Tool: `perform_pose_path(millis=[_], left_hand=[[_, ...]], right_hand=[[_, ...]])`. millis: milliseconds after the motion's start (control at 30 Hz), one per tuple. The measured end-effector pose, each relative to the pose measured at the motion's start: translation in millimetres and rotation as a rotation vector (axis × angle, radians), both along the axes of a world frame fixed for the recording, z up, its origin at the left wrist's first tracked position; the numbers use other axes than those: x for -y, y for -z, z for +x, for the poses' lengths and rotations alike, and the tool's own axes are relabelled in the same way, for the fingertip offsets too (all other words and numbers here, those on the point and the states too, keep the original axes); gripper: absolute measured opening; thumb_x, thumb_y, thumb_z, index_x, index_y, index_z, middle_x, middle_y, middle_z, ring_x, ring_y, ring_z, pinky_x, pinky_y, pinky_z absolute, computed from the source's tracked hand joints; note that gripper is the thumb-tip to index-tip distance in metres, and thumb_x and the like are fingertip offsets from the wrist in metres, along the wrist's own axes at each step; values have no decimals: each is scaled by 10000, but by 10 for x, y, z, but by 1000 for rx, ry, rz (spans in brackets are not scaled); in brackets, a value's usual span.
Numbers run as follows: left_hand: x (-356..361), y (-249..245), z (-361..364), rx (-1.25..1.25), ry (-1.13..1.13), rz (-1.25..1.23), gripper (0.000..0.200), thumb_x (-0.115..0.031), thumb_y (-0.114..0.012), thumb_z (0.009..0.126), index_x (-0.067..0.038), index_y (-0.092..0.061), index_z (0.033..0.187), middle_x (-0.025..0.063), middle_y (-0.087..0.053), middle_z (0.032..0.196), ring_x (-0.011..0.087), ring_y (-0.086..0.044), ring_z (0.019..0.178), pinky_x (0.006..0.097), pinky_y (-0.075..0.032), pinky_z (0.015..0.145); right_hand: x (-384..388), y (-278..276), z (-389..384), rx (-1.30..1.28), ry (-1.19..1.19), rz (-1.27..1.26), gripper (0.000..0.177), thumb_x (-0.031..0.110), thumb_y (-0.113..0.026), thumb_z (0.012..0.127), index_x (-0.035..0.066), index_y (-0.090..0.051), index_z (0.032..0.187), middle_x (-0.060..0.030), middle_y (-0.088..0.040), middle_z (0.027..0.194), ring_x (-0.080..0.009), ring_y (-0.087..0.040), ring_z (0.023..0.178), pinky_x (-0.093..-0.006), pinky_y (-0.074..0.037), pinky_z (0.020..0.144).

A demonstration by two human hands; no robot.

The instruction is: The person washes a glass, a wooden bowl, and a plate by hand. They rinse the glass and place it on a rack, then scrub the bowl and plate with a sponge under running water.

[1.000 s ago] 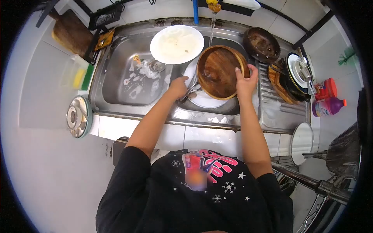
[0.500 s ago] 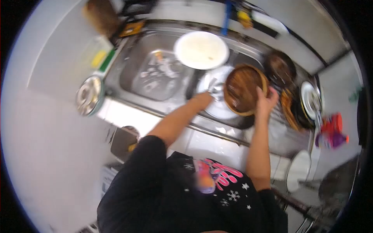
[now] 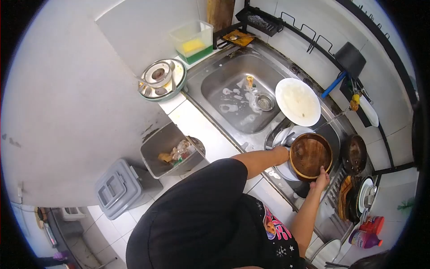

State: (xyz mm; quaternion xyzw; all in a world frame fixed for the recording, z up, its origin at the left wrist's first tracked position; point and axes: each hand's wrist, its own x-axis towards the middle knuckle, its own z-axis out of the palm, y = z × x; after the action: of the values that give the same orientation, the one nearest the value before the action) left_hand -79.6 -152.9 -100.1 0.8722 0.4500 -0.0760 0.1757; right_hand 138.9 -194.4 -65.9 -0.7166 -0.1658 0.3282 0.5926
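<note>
Between my two hands is a round wooden bowl [image 3: 310, 156], held over the right sink basin, its inside facing up. My right hand [image 3: 320, 180] grips the near right rim, thumb over the edge. At the bowl's left side, my left hand [image 3: 281, 154] is closed, its fingers partly hidden by the bowl. Under and beside the bowl lie white plates [image 3: 286, 171] and some metal utensils. A white oval plate [image 3: 298, 102] rests above, across the divider between the basins.
Soap suds and a food scrap lie in the left basin [image 3: 233, 107]. Stacked dirty dishes [image 3: 162, 80] and a sponge container [image 3: 192, 45] stand left. A dark pan [image 3: 354, 154] and bottles [image 3: 365, 239] are right. An open bin [image 3: 170, 150] holds waste below.
The camera view has turned and shifted left, showing the bins. My left hand has come from the plates and utensils to the bowl's left side. My right hand still holds the bowl.
</note>
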Motion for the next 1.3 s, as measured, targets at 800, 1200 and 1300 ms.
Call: perform_pose_path(millis=[800,1200,1300], left_hand=[[1944,-1645,-3744,116,-995,343,317,-44,-577,716,-71,-621,1028,165,-623,899,326,-606,840,387,-479,746],[35,-2699,-4559,370,-778,766,281,-30,-491,777,-78,-638,1012,197,-628,939,336,-606,864,393,-481,766],[-942,-2632,-4860,359,-686,739,312,-55,-488,771,-107,-638,1040,179,-627,992,336,-606,888,387,-479,803]], right_hand=[[293,-324,-93,19,-330,2,234,214,-607,842,148,-517,1047,34,-508,955,-107,-445,872,-295,-376,723],[537,-387,-271,37,-277,71,168,218,-600,847,145,-545,987,34,-532,908,-100,-498,826,-278,-399,702],[707,-550,-402,41,-197,68,164,223,-602,847,144,-549,980,36,-541,913,-99,-513,825,-269,-408,692]])
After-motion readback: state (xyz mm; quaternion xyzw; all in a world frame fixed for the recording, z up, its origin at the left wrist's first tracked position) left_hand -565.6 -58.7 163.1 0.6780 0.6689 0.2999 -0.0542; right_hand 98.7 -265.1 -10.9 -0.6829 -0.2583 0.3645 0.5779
